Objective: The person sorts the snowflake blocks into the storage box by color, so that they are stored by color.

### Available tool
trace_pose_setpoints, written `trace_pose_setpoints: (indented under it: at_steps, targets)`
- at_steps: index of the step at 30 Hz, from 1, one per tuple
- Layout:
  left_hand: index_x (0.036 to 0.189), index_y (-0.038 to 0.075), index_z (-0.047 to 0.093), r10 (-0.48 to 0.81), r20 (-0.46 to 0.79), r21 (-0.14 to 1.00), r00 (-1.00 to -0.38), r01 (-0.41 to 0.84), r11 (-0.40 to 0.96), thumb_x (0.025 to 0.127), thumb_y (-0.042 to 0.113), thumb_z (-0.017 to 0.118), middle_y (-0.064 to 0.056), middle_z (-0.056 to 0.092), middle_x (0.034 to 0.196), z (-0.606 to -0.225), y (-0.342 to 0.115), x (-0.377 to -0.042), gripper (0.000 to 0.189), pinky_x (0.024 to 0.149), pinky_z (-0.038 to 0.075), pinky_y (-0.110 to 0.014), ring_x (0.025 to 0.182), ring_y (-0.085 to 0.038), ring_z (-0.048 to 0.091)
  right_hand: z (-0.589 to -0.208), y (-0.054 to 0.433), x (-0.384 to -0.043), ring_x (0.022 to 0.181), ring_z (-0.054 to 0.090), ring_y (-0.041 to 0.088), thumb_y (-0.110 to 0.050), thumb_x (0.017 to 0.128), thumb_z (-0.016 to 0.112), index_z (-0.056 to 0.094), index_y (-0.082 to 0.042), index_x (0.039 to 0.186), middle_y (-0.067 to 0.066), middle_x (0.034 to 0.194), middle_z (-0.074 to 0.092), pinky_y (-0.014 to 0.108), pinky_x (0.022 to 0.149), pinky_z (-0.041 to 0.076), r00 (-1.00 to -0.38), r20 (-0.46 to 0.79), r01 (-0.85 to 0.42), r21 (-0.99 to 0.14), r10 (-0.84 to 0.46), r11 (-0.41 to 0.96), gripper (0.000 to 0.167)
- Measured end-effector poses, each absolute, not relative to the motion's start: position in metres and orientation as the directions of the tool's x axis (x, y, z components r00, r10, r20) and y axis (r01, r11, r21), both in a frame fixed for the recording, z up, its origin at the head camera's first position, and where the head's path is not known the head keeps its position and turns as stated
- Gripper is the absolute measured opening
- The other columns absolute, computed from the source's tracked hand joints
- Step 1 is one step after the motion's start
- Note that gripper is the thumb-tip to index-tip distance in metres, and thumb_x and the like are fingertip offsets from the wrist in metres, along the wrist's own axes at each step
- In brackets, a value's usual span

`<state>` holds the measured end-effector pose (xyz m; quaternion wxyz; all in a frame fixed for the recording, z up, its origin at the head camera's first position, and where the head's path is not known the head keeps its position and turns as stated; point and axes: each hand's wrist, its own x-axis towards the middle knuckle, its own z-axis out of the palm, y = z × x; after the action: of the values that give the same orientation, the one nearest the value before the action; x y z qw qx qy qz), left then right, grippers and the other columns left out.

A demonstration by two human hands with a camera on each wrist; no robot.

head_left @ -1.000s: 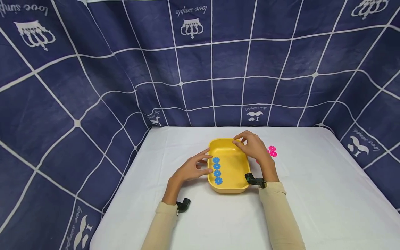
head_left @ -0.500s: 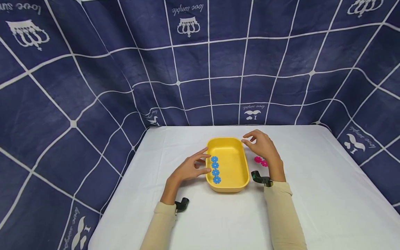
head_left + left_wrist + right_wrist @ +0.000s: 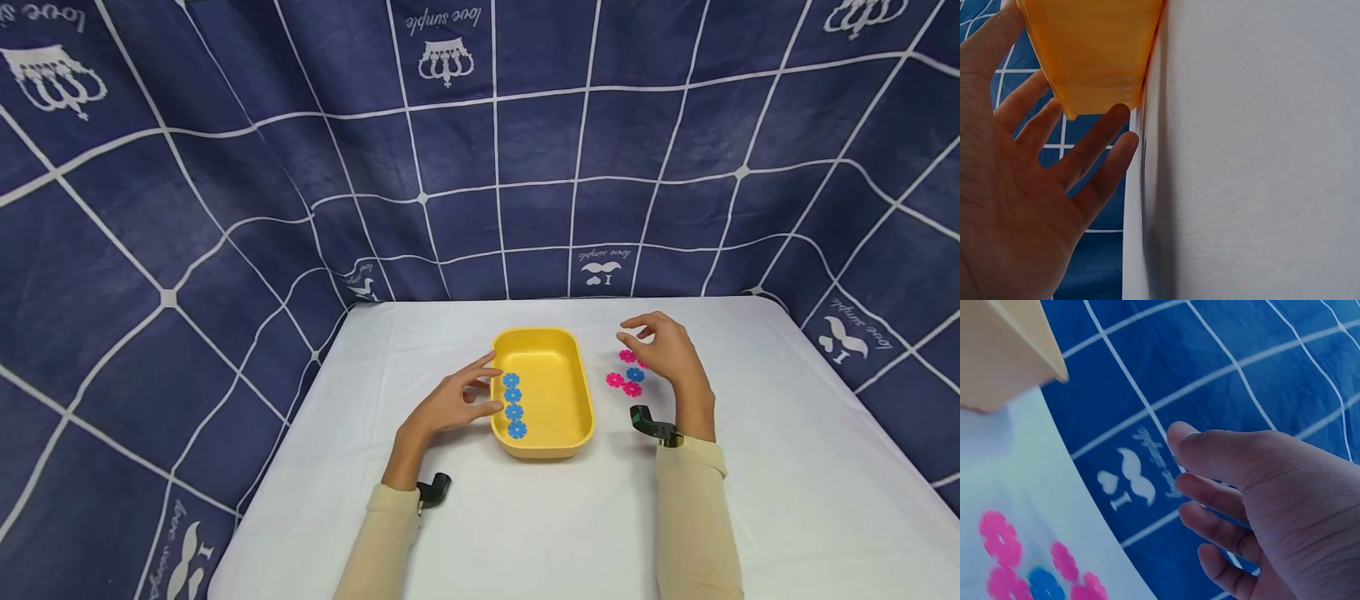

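A yellow rectangular tray lies lengthwise, several blue flower-shaped discs lined up along its left side. At its left wall is my left hand, fingers spread, with thumb and fingertips right at the rim. The left wrist view has that palm facing the tray's outer wall. My right hand hovers over the table to the right, its fingers loosely bent with nothing between them. Below it lie several pink flower-shaped discs and a blue disc, partly covered by the hand.
A white cloth covers the table. Dark blue curtains with white grid lines enclose the back and sides. Each wrist carries a small black camera mount, the left one low over the cloth.
My right hand has moved rightward from the tray's far right corner to above the pink discs, and more discs show beside it. My left hand stays at the tray's left wall.
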<state>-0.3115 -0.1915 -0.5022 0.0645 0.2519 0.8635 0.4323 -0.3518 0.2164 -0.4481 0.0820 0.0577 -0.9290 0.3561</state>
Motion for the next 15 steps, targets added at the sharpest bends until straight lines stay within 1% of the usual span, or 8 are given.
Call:
trace_pose_setpoints:
  at_steps: [7,9,12,15]
  targets:
    - [0.155,0.015,0.06,0.496,0.102,0.785,-0.862,0.376,0.493,0.096,0.04,0.083,0.005,0.031,0.177,-0.501,-0.19,-0.312,0.068,0.108,0.056,-0.047,0.131,-0.022,0.066,-0.45,0.245,-0.342,0.128,0.056,0.05,-0.033,0.103,0.075,0.072,-0.003,0.135,0.026,0.146,0.057,0.065,0.094,0.056,-0.986,0.166,-0.099,-0.678,0.02,0.728,0.044]
    - [0.155,0.015,0.06,0.495,0.102,0.787,-0.863,0.374,0.491,0.096,0.04,0.083,0.006,0.031,0.177,-0.501,-0.191,-0.312,0.068,0.108,0.056,-0.046,0.131,-0.022,0.066,-0.452,0.25,-0.341,0.127,0.056,0.05,-0.03,0.103,0.075,0.072,-0.002,0.136,0.027,0.145,0.058,0.064,0.093,0.057,-0.989,0.144,-0.083,-0.68,0.022,0.729,0.043]
    - [0.155,0.016,0.06,0.488,0.096,0.786,-0.867,0.367,0.497,0.096,0.041,0.083,0.009,0.03,0.177,-0.503,-0.191,-0.313,0.068,0.109,0.056,-0.046,0.132,-0.022,0.066,-0.457,0.255,-0.343,0.119,0.057,0.047,-0.027,0.101,0.076,0.073,-0.001,0.134,0.028,0.138,0.06,0.055,0.086,0.058,-0.996,0.09,-0.062,-0.674,-0.001,0.736,0.042]
    - [0.155,0.016,0.06,0.485,0.096,0.786,-0.869,0.365,0.499,0.096,0.041,0.083,0.01,0.03,0.176,-0.504,-0.192,-0.313,0.068,0.108,0.056,-0.046,0.131,-0.022,0.066,-0.463,0.256,-0.346,0.106,0.057,0.04,-0.025,0.1,0.076,0.074,-0.001,0.133,0.026,0.125,0.062,0.043,0.076,0.055,-1.0,0.017,-0.027,-0.665,-0.021,0.746,0.041]
